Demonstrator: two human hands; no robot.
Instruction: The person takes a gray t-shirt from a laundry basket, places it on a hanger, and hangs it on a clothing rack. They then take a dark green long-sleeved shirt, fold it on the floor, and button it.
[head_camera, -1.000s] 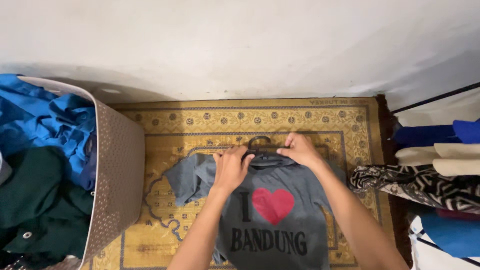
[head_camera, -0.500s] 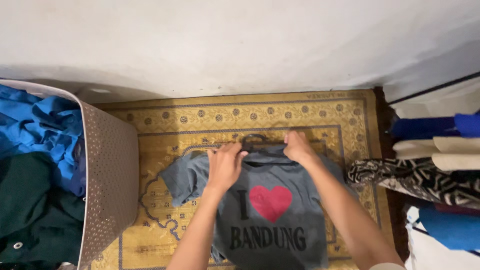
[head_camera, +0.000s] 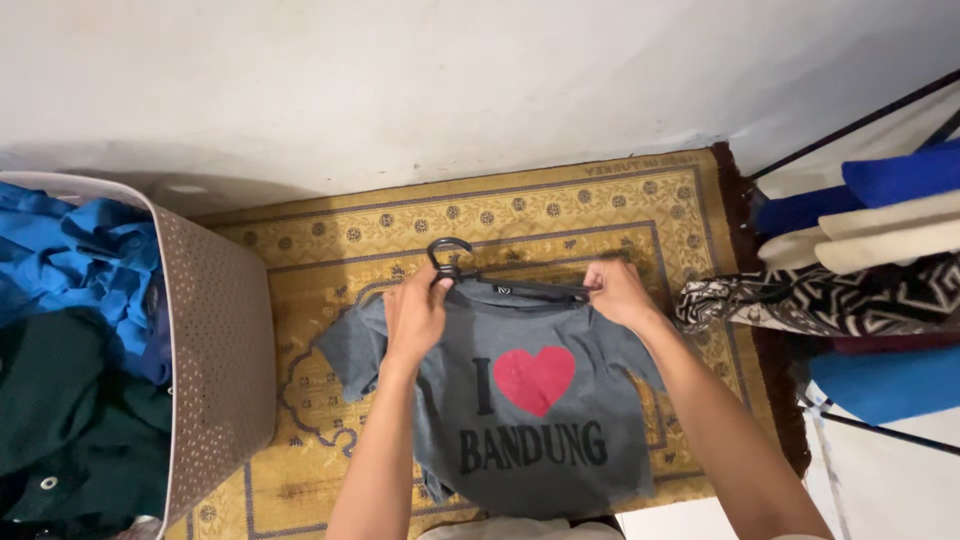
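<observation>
With my left hand (head_camera: 415, 315) pinching the black plastic hanger (head_camera: 500, 280) and my right hand (head_camera: 617, 292) gripping the grey heart-print T-shirt's (head_camera: 520, 400) collar, I should stretch the neckline gently over the hanger's arm.

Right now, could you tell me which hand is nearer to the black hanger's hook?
Left. The left hand grips just below the hanger hook; the right hand holds the grey T-shirt shoulder, farther off.

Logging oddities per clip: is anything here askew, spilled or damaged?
Nothing is spilled or visibly damaged. The black hanger sits off-centre in the grey T-shirt, its hook near the left hand rather than mid-collar; the right hand holds the collar. The shirt's left sleeve lies bunched on the rug.
</observation>
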